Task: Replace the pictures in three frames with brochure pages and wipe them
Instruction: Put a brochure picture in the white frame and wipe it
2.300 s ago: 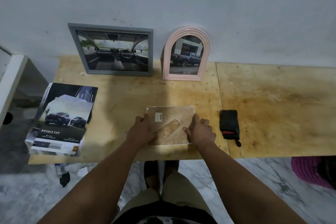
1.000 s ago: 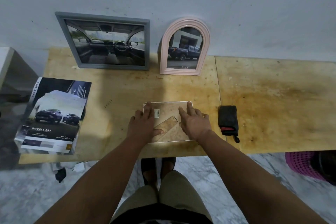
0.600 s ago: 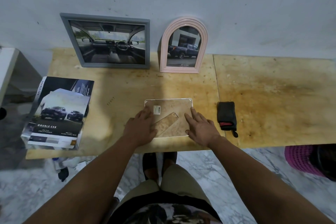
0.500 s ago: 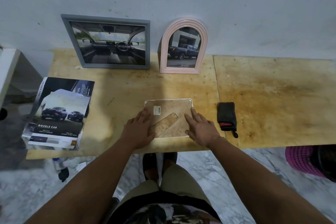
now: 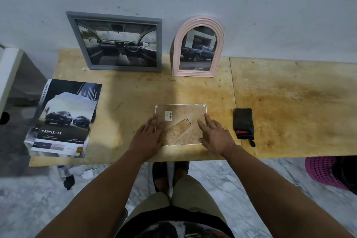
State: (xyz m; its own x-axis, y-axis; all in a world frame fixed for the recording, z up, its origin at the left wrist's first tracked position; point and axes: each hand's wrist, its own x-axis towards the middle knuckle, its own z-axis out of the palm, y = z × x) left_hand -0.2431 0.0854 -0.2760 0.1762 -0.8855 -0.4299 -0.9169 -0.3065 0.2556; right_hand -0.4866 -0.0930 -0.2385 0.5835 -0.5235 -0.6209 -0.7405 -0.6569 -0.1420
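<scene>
A small white-rimmed frame (image 5: pixel 183 111) lies face down near the table's front edge, its brown backing and fold-out stand (image 5: pixel 178 129) facing up. My left hand (image 5: pixel 149 134) lies flat with straight fingers on its left edge. My right hand (image 5: pixel 215 134) lies flat on its right edge. A grey rectangular frame (image 5: pixel 77 42) with a car-interior picture and a pink arched frame (image 5: pixel 178 44) with a pickup picture lean on the wall. A stack of car brochure pages (image 5: pixel 63 120) lies at the left. A dark folded cloth (image 5: pixel 243 121) lies right of the small frame.
The plywood table (image 5: pixel 289 106) runs along a pale wall. A white box (image 5: pixel 9 67) stands beyond its left end. A pink basket (image 5: pixel 322 172) sits on the marble floor at the right, and scraps lie on the floor under the left end.
Both hands slid from the middle of the frame's back out to its side edges and then stayed there. The frame has not moved.
</scene>
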